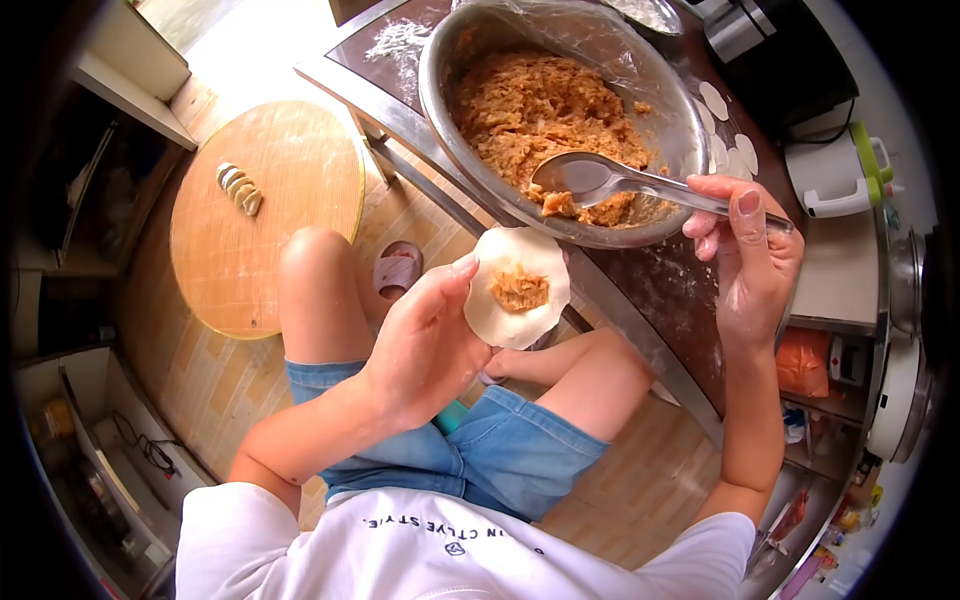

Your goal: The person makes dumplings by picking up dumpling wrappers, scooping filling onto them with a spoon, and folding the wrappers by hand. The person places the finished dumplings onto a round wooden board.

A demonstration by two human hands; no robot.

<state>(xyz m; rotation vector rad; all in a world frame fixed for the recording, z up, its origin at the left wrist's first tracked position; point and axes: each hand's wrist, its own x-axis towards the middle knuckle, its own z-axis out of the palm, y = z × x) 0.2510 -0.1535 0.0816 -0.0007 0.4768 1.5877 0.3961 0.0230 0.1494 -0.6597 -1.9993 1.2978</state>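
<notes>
A round dumpling wrapper [490, 325] lies across the fingers of my left hand [420, 345], its edge pinned by the thumb. On its middle sits a lump of orange-brown filling [520, 290]. My right hand [752, 250] grips a metal spoon [640, 182] by the handle, fingers wrapped round it. The spoon's bowl is over the near side of a large metal basin [440, 130], close to the filling mass [550, 105] inside. Clear plastic film [590, 30] covers part of the basin's far side.
Several flat wrappers [742, 155] lie right of the basin on the floured brown table [670, 300]. A round wooden board [290, 180] at left holds a short row of dumplings [240, 190]. A white-and-green appliance [835, 175] and a black one [780, 60] stand at right.
</notes>
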